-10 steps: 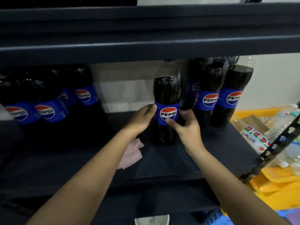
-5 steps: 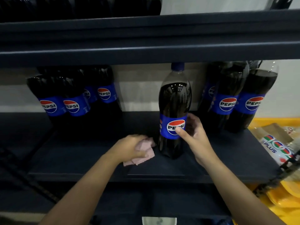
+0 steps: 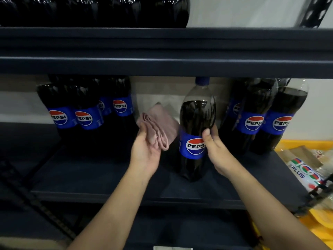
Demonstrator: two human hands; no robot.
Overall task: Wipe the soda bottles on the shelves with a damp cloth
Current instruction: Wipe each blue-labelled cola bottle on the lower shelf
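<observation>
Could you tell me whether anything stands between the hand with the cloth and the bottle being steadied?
Nothing visible does. The left hand holds the folded pink cloth just left of the Pepsi bottle, with only open air between them. The right hand grips the bottle's other side, clear of that path.

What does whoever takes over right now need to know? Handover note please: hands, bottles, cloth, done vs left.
Left hand: grips the folded pink cloth, raised beside the bottle, not touching it as far as I can tell.
Right hand: holds the middle Pepsi bottle at its label, steadying it upright on the shelf.
Other bottles: left group and right group on the same shelf; more on the upper shelf.
Done: bottle pulled forward, cloth in hand. Which bottles are already wiped cannot be told.
Left: wipe the held bottle, push it back, continue with the rest.
</observation>
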